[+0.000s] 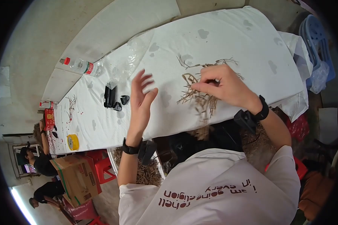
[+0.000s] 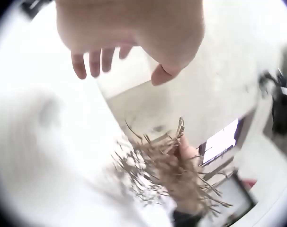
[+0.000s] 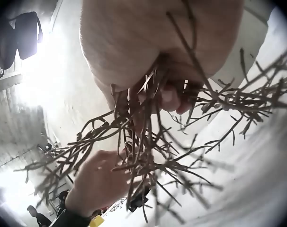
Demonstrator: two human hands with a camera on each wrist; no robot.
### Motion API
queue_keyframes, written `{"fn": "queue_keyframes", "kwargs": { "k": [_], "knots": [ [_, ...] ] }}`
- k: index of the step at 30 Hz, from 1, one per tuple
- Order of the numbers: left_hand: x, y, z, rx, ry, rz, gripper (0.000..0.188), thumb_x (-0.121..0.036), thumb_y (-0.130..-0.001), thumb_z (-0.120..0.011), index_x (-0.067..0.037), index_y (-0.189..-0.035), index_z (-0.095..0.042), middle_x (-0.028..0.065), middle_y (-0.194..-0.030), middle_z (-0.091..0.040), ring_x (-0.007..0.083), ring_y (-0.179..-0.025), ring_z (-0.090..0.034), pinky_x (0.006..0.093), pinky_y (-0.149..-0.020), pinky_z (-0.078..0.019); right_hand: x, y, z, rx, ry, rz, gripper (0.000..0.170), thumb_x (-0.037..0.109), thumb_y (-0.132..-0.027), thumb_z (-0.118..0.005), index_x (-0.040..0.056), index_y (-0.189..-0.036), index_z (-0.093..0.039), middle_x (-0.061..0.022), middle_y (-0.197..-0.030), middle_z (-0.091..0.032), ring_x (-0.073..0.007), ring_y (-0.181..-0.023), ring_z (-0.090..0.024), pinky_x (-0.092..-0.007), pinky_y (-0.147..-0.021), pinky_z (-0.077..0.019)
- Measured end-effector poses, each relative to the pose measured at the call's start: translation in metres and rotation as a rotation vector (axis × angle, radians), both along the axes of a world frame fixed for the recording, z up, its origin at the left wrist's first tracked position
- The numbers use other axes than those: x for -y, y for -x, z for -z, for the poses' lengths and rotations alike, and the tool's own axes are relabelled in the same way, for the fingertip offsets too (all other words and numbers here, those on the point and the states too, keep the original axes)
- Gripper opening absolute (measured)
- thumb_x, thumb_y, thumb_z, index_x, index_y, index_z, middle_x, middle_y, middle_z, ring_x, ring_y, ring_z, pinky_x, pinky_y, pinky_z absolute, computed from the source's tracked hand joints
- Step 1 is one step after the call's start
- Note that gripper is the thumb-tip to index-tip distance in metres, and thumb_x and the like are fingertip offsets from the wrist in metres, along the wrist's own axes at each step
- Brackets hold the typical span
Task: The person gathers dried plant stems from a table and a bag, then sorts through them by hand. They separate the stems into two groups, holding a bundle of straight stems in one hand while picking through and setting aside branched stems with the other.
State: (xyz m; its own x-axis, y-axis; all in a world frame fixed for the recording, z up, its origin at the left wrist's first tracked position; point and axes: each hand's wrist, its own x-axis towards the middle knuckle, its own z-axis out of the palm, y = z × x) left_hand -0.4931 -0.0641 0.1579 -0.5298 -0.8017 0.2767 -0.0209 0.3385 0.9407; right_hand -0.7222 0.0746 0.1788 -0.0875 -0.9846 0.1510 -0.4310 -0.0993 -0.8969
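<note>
a: please tell me first about the fingers of the right hand [image 1: 223, 86].

b: they are bent inward, with the thumb near the fingertips, and they pinch a bundle of dry twigs [image 3: 143, 161]. its thin branches stick out to several sides.

a: where is this bundle?

b: at the table [image 1: 244, 41], under the right hand. if its lowest tips touch the surface, i cannot tell. between the bundle and the person's shirt [image 1: 210, 165] there are some brown bits, blurred.

a: and the left hand [image 1: 141, 103]?

b: it is in the air to the left of the bundle, apart from it. the fingers are loosely extended, a little curved, the thumb stands away from them, and it has hold of nothing.

a: how is the surface?

b: white, with grey heart shapes. to the left of the bundle, past the left hand, lies a black case [image 1: 109, 96]. farther left from the bundle are a clear bottle [image 1: 79, 66] with red cap and a yellow roll of tape [image 1: 73, 142].

a: and the room?

b: well to the left of the bundle are a cardboard box [image 1: 77, 178] and two persons [image 1: 45, 164] in dark clothes. to its right, beyond the table's end, stands blue plastic furniture [image 1: 314, 30].
</note>
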Motion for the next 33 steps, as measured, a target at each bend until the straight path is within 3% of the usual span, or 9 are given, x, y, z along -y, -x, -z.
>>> {"fn": "queue_keyframes", "kwargs": {
  "k": [1,4,5,8,9,12,17,24,33],
  "knots": [
    [0.002,0.001,-0.010,0.007,0.001,-0.001,0.047,-0.018,-0.098,-0.061,-0.001,-0.140,-0.051,0.0198,-0.118,-0.070,0.0297,-0.095,-0.070,0.0328,-0.088,-0.0543,0.000,-0.001,-0.003,0.007,0.001,-0.001,0.018,0.014,-0.089,-0.075,-0.0021,-0.084,-0.068,-0.0027,-0.069,-0.059,-0.0095,-0.064,-0.050,-0.0284,-0.058,-0.0390],
    [0.005,0.004,-0.039,0.210,0.320,0.495,0.044,-0.010,-0.095,-0.066,0.001,-0.136,-0.056,0.0169,-0.123,-0.068,0.0241,-0.101,-0.067,0.0329,-0.094,-0.0514,0.002,-0.005,-0.011,0.010,-0.055,-0.053,0.026,0.014,-0.089,-0.076,-0.0019,-0.073,-0.062,0.0002,-0.062,-0.049,-0.0083,-0.059,-0.037,-0.0292,-0.053,-0.0295],
    [0.003,0.006,-0.038,0.210,0.318,0.489,0.044,-0.010,-0.095,-0.066,0.001,-0.136,-0.056,0.0169,-0.123,-0.068,0.0241,-0.101,-0.067,0.0329,-0.094,-0.0514,0.003,-0.007,-0.012,0.010,-0.058,-0.058,0.026,0.014,-0.089,-0.076,-0.0019,-0.073,-0.062,0.0002,-0.062,-0.049,-0.0083,-0.059,-0.037,-0.0292,-0.053,-0.0295],
    [-0.009,0.027,-0.029,0.117,-0.256,0.663,0.029,0.000,-0.093,-0.069,0.001,-0.121,-0.064,0.0159,-0.123,-0.067,0.0197,-0.102,-0.067,0.0317,-0.090,-0.0529,0.001,-0.007,-0.012,0.006,-0.141,-0.114,0.023,0.013,-0.088,-0.075,-0.0007,-0.075,-0.061,0.0010,-0.063,-0.046,-0.0089,-0.058,-0.036,-0.0282,-0.054,-0.0303],
    [-0.010,0.030,-0.026,0.115,-0.262,0.673,0.029,0.000,-0.093,-0.069,0.001,-0.121,-0.064,0.0159,-0.123,-0.067,0.0197,-0.102,-0.067,0.0317,-0.090,-0.0529,-0.002,-0.006,-0.012,0.007,-0.148,-0.104,0.023,0.013,-0.088,-0.075,-0.0007,-0.075,-0.061,0.0010,-0.063,-0.046,-0.0089,-0.058,-0.036,-0.0282,-0.054,-0.0303],
    [-0.013,0.034,-0.017,-0.063,-0.571,0.597,0.015,0.006,-0.091,-0.069,0.001,-0.105,-0.065,0.0140,-0.115,-0.070,0.0154,-0.099,-0.066,0.0297,-0.086,-0.0540,-0.010,-0.003,-0.017,0.073,-0.146,-0.119,0.019,0.011,-0.087,-0.073,0.0004,-0.078,-0.060,0.0025,-0.064,-0.044,-0.0082,-0.059,-0.035,-0.0272,-0.054,-0.0296],
    [-0.022,0.040,-0.021,-0.123,-0.395,0.531,0.010,0.004,-0.091,-0.069,0.000,-0.096,-0.062,0.0104,-0.102,-0.071,0.0134,-0.093,-0.066,0.0281,-0.082,-0.0545,-0.015,-0.005,-0.022,0.068,-0.176,-0.063,0.014,0.011,-0.086,-0.072,0.0010,-0.083,-0.061,0.0036,-0.065,-0.044,-0.0068,-0.061,-0.037,-0.0261,-0.055,-0.0301],
    [-0.013,0.034,-0.025,0.039,-0.634,0.611,0.010,0.001,-0.093,-0.069,-0.001,-0.101,-0.064,0.0037,-0.093,-0.070,0.0083,-0.085,-0.063,0.0248,-0.075,-0.0511,-0.013,-0.002,-0.017,0.089,-0.231,-0.150,0.014,0.009,-0.084,-0.070,-0.0032,-0.081,-0.065,0.0040,-0.059,-0.040,-0.0059,-0.057,-0.034,-0.0265,-0.052,-0.0284],
    [-0.013,0.035,-0.031,0.430,-0.672,0.683,0.019,-0.013,-0.091,-0.076,-0.003,-0.104,-0.066,-0.0005,-0.086,-0.069,0.0037,-0.079,-0.059,0.0212,-0.069,-0.0448,-0.015,-0.010,-0.021,0.011,-0.271,-0.151,0.015,0.010,-0.083,-0.070,-0.0038,-0.079,-0.066,0.0024,-0.055,-0.037,-0.0068,-0.054,-0.034,-0.0280,-0.050,-0.0267]
  ]
}}
